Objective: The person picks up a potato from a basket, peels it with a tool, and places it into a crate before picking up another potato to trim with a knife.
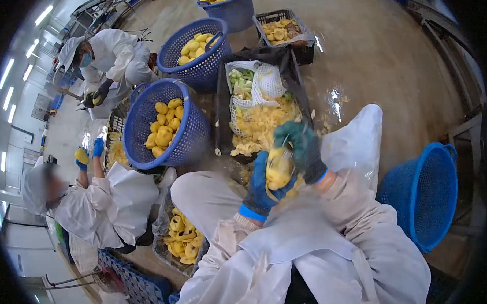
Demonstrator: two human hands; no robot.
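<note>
My left hand [260,183], in a blue glove, is wrapped round a peeled yellow fruit [279,169] above my lap. My right hand [302,147], in a dark green glove, is closed at the upper end of that fruit. A thin, blurred tool shows between its fingers, too unclear to name. Strips of peel hang under the fruit. Just beyond my hands lies a black crate [220,107] holding yellow peelings [264,122], white foam netting [268,81] and green scraps [241,82].
Blue baskets [197,129] [167,53] of yellow fruit stand ahead left. Another blue basket [430,193] is at my right. Cut yellow pieces fill a crate [163,246] near my left knee. Two co-workers [90,211] [119,54] in white sit at left, one holding yellow fruit.
</note>
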